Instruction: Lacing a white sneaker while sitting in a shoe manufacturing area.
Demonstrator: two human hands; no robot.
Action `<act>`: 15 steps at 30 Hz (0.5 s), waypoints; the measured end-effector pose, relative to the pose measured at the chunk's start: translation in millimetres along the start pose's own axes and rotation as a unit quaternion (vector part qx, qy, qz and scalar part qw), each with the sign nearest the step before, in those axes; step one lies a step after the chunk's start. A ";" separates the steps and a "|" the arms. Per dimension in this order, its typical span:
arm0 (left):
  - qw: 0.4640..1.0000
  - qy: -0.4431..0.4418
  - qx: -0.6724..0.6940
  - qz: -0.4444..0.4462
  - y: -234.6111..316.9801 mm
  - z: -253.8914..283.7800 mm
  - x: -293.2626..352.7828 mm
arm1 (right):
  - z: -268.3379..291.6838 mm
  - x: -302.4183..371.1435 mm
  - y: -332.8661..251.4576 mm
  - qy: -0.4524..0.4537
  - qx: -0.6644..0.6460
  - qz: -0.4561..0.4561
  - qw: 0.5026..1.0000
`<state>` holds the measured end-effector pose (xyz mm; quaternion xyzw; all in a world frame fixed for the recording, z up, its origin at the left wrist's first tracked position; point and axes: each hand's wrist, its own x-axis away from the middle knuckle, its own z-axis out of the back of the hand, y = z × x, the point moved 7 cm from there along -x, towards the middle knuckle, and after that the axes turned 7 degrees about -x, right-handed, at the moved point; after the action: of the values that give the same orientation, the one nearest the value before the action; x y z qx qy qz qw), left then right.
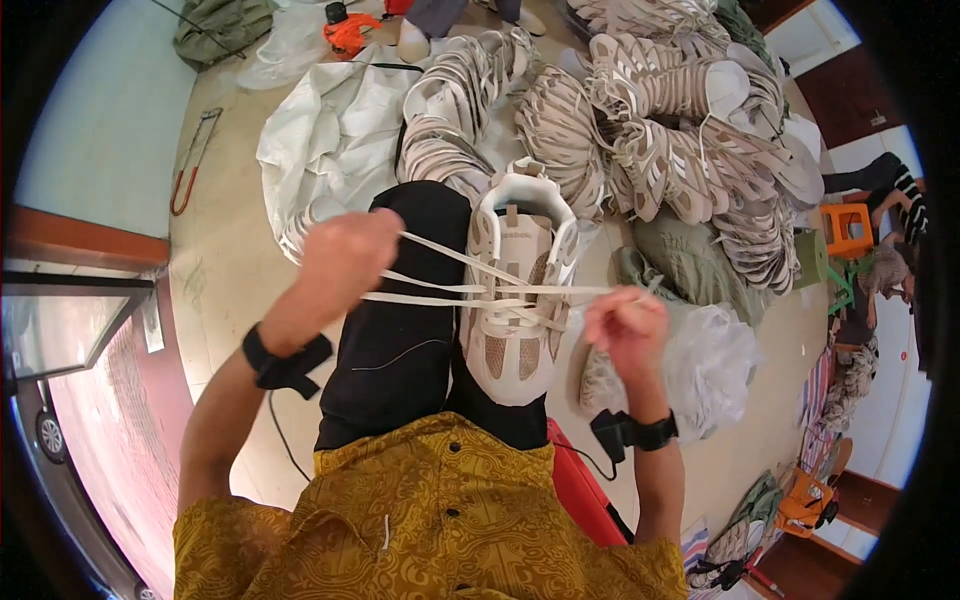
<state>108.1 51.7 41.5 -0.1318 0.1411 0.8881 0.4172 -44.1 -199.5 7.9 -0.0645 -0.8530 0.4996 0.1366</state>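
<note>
A beige and white sneaker (513,378) rests on my lap, its toe toward me and its collar pointing away. Pale flat shoelaces (430,289) run through its lower eyelets and are drawn out to both sides. To the left of the shoe, my left hand (345,260) is closed around several taut strands. My right hand (628,325), off the shoe's right side, pinches one strand stretched almost level. Its fingertips are slightly blurred. The sneaker's tongue (522,240) stands up inside the opening, and the upper eyelets have no lace in them.
Long stacks of similar shoe uppers (660,165) cover the floor ahead, beside a white sack (335,150). Clear plastic bags (710,365) lie to the right, past them an orange stool (846,230) and another person. A hacksaw-like tool (190,165) lies left. A red seat (580,495) is under me.
</note>
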 end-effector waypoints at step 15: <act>0.903 -0.129 -0.131 0.389 -296.3 16.0 165.0 | 325.4 65.9 -110.7 0.263 -0.129 0.223 0.930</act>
<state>235.0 355.0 -43.5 -0.0040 0.0088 0.9994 0.0319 -200.9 -509.4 -35.5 -0.3991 -0.8071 0.3684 0.2314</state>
